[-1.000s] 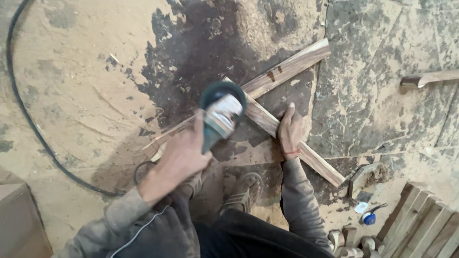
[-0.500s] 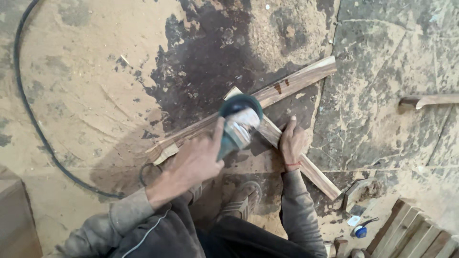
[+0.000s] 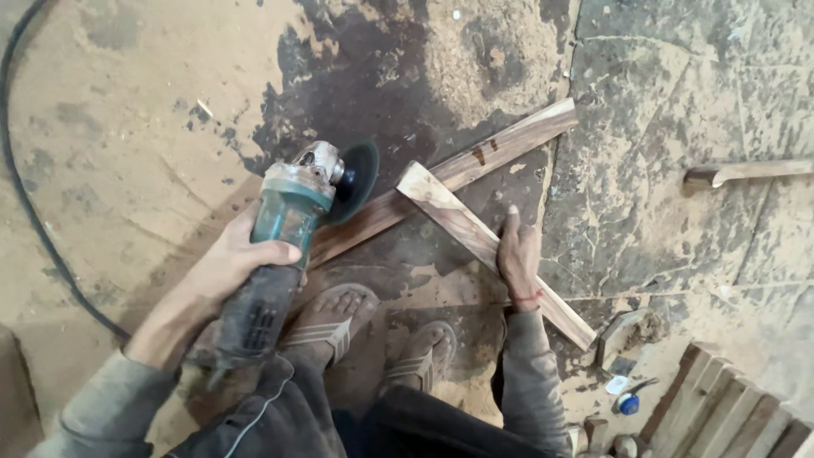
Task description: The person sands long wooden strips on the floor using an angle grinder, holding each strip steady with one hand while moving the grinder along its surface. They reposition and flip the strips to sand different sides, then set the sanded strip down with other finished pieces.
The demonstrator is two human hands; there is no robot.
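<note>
My left hand (image 3: 233,263) grips a teal angle grinder (image 3: 288,229) by its body. Its dark disc (image 3: 356,182) is lifted just left of the wood. My right hand (image 3: 519,259) presses flat on a pale wooden strip (image 3: 475,237) that lies diagonally on the dusty floor. This strip rests across a longer, darker wooden strip (image 3: 483,157) running up to the right. Both my sandalled feet (image 3: 331,314) stand by the strips; the left one is on the darker strip's lower end.
A black power cable (image 3: 34,220) curves along the left side. Another wood piece (image 3: 746,172) lies at the right. Stacked wooden slats (image 3: 729,416) sit at the lower right, near a small blue object (image 3: 629,403). Sawdust covers the floor.
The grinder has come off the pale strip and moved left, its disc now turned sideways. The right hand stays on the strip. The camera view has shifted.
</note>
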